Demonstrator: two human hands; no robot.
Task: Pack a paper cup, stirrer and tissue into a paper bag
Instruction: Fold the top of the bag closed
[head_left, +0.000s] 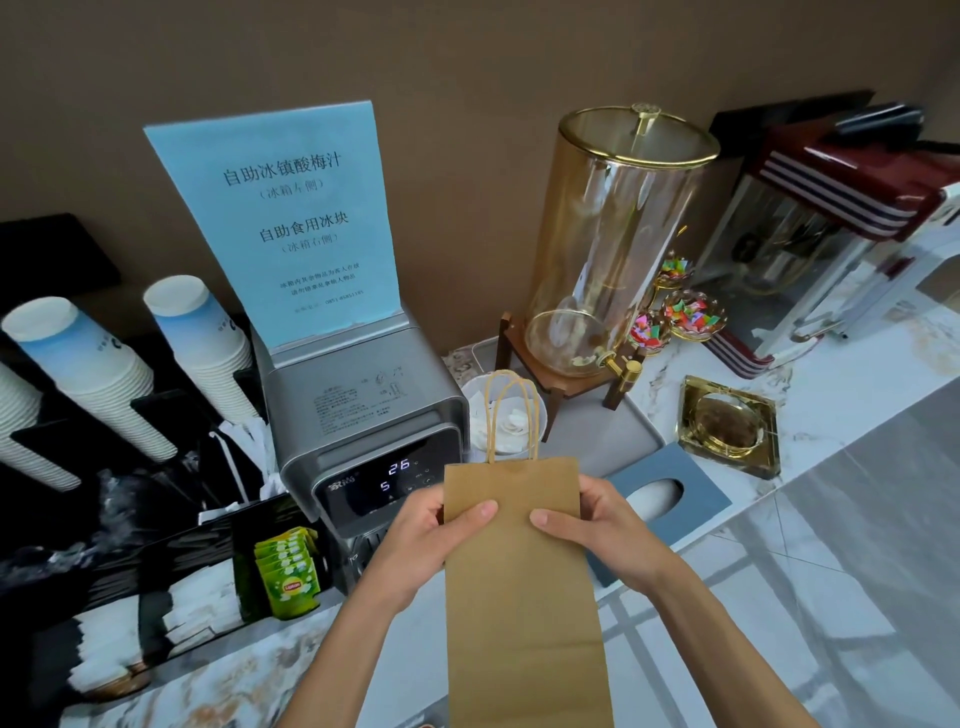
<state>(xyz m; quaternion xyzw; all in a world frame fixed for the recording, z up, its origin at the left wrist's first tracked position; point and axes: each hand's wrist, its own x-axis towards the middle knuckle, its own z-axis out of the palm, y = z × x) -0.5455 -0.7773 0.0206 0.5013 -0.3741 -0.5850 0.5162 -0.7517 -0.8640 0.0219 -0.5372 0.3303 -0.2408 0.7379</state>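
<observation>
Left of the paper bag (519, 571), stacked paper cups (208, 353) lean in a black rack and stirrers (228, 457) stand below them. The left hand (415, 540) pinches the flat bag's left edge, the right hand (608, 530) its right edge. Right of the bag sits the tissue box (675, 499). Opening the bag looks like the step in hand; next, its mouth needs spreading

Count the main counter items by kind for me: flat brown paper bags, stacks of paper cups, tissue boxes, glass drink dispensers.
Flat brown paper bag, held by the left hand and right hand: 1
Stacks of white-and-blue paper cups: 3
Grey-blue tissue box: 1
Clear glass drink dispenser with gold lid: 1
Total: 6
</observation>
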